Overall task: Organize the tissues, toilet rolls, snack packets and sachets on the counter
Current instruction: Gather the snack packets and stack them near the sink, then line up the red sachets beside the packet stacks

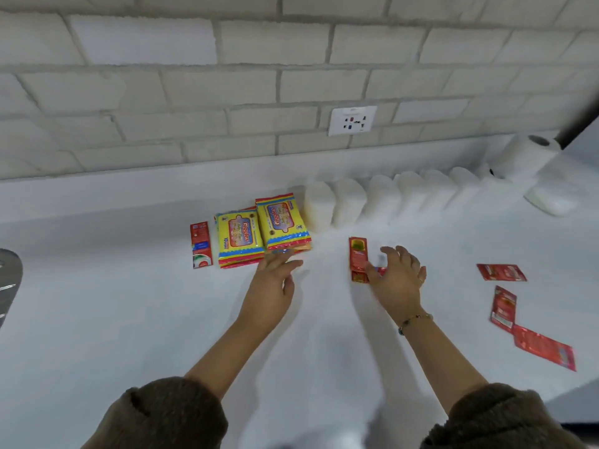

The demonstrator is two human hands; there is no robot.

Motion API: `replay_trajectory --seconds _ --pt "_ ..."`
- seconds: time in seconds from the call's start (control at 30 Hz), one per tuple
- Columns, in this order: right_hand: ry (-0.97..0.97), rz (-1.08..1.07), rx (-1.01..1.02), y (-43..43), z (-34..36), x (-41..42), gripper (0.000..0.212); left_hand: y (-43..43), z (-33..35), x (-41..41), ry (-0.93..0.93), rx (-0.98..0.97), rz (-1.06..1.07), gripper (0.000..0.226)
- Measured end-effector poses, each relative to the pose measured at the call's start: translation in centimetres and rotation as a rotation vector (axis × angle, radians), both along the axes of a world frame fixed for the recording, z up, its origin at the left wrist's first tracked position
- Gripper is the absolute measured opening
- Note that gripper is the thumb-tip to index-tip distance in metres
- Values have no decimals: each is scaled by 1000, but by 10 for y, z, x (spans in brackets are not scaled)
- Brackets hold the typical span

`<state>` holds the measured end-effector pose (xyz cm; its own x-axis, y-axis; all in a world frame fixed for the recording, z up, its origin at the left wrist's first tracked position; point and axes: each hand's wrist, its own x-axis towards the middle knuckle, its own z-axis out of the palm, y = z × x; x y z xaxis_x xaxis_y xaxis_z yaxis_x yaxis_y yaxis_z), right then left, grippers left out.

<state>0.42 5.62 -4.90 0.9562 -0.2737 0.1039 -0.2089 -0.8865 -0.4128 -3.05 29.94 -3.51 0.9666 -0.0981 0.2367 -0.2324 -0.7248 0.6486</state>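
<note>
Two stacks of yellow wipe packets (241, 241) (283, 223) lie side by side on the white counter (129, 303). A red sachet (201, 244) lies left of them. My left hand (275, 275) is open, its fingertips at the front edge of the right stack. My right hand (397, 275) has its fingers spread over a red sachet (358, 259), touching its lower end. Three more red sachets (500, 272) (503, 307) (544, 346) lie scattered at the right. A row of white toilet rolls (350, 202) runs along the back.
A paper towel roll (525, 157) leans at the far right, with a white tissue pack (554, 197) in front of it. A wall socket (352, 120) sits in the brick backsplash. A grey metal object (8, 286) shows at the left edge.
</note>
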Motion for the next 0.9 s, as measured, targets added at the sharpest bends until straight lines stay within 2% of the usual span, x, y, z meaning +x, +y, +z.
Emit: replay_trajectory --seconds 0.3,0.5,0.6,0.7,0.9 --pt "47 -164 -82 -174 -6 -21 49 -137 -12 5 105 152 -272 40" --pt "210 -123 -131 -248 -15 0 55 -201 -22 15 187 208 -286 41" --pt "287 -84 -137 -263 -20 11 55 -220 -31 12 225 325 -240 49" --pt "230 35 -159 -258 -26 12 47 -227 -37 0 234 464 -197 50" --pt "141 484 -106 -197 -34 -24 32 -197 -31 -36 234 396 -206 46"
